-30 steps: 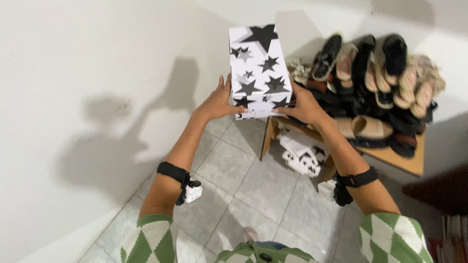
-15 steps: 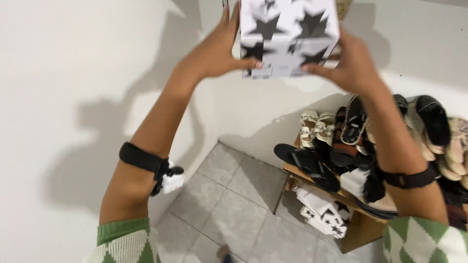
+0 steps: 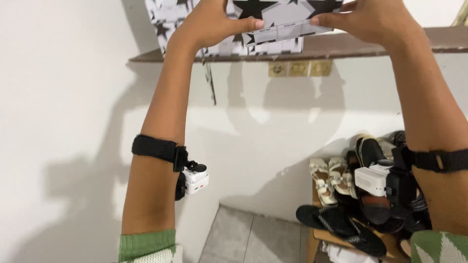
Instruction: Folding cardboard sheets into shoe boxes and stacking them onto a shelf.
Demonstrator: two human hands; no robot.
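Observation:
Both arms reach up overhead. My left hand (image 3: 212, 22) and my right hand (image 3: 370, 19) grip the ends of a white box with black stars (image 3: 280, 22). The box is at the level of a dark wooden wall shelf (image 3: 351, 46), its underside just above the shelf's front edge. Another box with the same star pattern (image 3: 168, 22) stands on the shelf behind my left hand. Each forearm wears a black strap with a small white device.
White wall fills the left and middle. Brass wall plates (image 3: 295, 68) sit under the shelf. Below right, a low wooden rack (image 3: 321, 236) holds sandals, white strappy shoes (image 3: 331, 178) and black flip-flops (image 3: 336, 226). Grey floor tiles (image 3: 253, 241) show at the bottom.
I have lifted the star box from the shoe rack up to the high shelf. The view has tilted upward with it, so the shelf and a second star box now show.

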